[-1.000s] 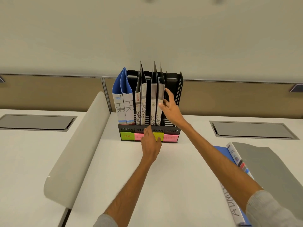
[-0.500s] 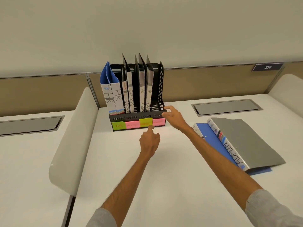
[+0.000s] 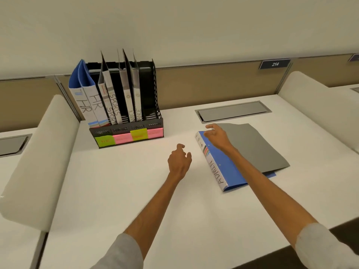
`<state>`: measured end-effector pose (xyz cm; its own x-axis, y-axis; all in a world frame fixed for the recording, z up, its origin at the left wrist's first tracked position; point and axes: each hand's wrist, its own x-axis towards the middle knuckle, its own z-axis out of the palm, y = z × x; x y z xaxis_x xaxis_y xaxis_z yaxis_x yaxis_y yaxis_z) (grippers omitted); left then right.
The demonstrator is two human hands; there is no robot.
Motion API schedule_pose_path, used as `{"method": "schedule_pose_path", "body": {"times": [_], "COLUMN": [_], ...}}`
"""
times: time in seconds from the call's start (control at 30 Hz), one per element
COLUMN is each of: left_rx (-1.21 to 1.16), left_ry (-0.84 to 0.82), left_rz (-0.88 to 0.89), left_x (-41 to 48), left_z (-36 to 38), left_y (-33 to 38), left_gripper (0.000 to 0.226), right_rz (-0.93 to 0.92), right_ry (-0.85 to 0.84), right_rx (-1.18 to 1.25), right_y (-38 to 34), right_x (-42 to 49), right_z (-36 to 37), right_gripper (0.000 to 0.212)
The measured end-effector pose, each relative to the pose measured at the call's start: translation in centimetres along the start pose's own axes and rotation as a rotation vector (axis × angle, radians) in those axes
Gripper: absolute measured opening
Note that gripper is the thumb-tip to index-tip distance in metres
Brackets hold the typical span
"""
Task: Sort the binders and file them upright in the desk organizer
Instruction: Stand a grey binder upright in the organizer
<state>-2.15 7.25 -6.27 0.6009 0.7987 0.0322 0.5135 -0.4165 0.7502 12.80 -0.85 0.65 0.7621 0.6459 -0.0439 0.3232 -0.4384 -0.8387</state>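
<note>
A black mesh desk organizer (image 3: 153,125) stands at the back of the white desk, with green, pink and yellow sticky labels along its front. Several binders stand upright in it: two blue HR binders (image 3: 88,100), two SPORTS binders (image 3: 110,105) and two grey FINANCE binders (image 3: 132,98); its rightmost slot holds nothing. To the right a blue binder marked ADMIN (image 3: 219,167) lies flat, with a grey binder (image 3: 256,146) lying across it. My right hand (image 3: 216,135) hovers over the far end of these two, fingers loosely spread. My left hand (image 3: 179,161) hangs above the desk, fingers loosely curled, holding nothing.
A padded divider (image 3: 42,158) runs along the desk's left side and another (image 3: 318,105) along the right. A grey cable hatch (image 3: 233,112) is set into the desk behind the flat binders. The desk's front edge is at the lower right.
Both hands have drawn back from the organizer. My right hand has swung right to the flat binders, and my left has pulled away from the sticky labels. The view has shifted right.
</note>
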Motion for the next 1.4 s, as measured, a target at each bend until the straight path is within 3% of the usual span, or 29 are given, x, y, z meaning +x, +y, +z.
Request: {"method": "schedule_pose_path", "body": {"times": [0.27, 0.63, 0.97, 1.23, 1.4], "left_rx": [-0.012, 0.03, 0.14, -0.028, -0.315], "left_ry": [-0.036, -0.026, -0.227, -0.363, -0.419], "left_rz": [-0.027, -0.073, -0.205, -0.374, -0.465], "left_x": [-0.7, 0.1, 0.3, 0.8, 0.6], "left_z": [7.5, 13.9, 18.2, 19.9, 19.1], "left_y": [7.0, 11.1, 12.1, 12.8, 12.7], "left_gripper": [0.04, 0.047, 0.058, 0.056, 0.078], "right_rz": [0.062, 0.104, 0.109, 0.046, 0.05], "right_ry": [-0.063, -0.158, -0.187, -0.211, -0.204], "right_rx": [-0.123, -0.227, -0.365, -0.377, -0.341], "right_y": [7.1, 14.9, 18.9, 21.2, 21.6], "right_x": [1.8, 3.4, 3.8, 3.3, 3.6], "right_z": [-7.6, -12.8, -14.1, -13.5, -13.8], "right_gripper": [0.032, 0.037, 0.047, 0.047, 0.046]}}
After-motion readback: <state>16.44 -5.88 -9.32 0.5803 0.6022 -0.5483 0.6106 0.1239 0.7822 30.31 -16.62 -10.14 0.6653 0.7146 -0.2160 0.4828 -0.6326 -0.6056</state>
